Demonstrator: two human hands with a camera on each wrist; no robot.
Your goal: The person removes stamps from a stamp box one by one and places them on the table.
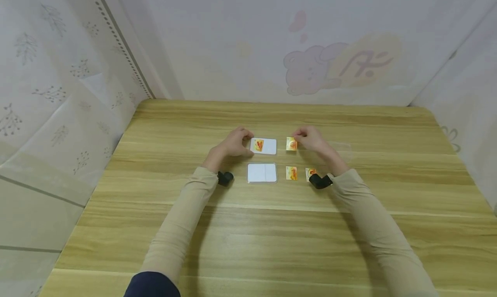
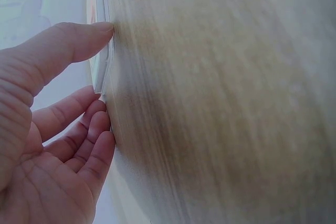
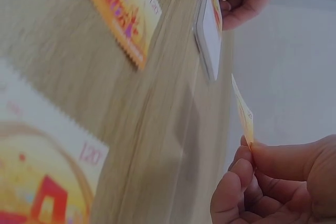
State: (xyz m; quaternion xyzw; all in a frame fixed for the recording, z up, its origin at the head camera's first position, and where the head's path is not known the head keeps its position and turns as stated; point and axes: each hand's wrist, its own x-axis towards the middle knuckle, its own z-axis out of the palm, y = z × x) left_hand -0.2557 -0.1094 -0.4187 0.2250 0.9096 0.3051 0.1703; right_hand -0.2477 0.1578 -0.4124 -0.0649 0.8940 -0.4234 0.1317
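Observation:
My left hand [image 1: 234,142] holds a flat white plastic case [image 1: 270,146] at its left end, thumb on the near edge and fingers at the far side. An orange-yellow postage stamp [image 1: 258,145] lies on the case's left half. To the right, my right hand [image 1: 312,140] pinches another stamp [image 1: 290,144] between thumb and fingertip; in the right wrist view this stamp [image 3: 243,109] stands tilted above the table. A second, clear-rimmed case [image 1: 256,173] lies nearer me. Two more stamps lie on the table, one orange [image 3: 126,11] and one with a red shape [image 3: 52,182].
A thin transparent sheet [image 1: 343,150] lies right of my right hand, partly behind the forearm. The wooden table [image 1: 248,241] meets a pale cloth [image 1: 217,42] with a bear print at the back. Black wrist cameras [image 1: 320,181] hang low over the table.

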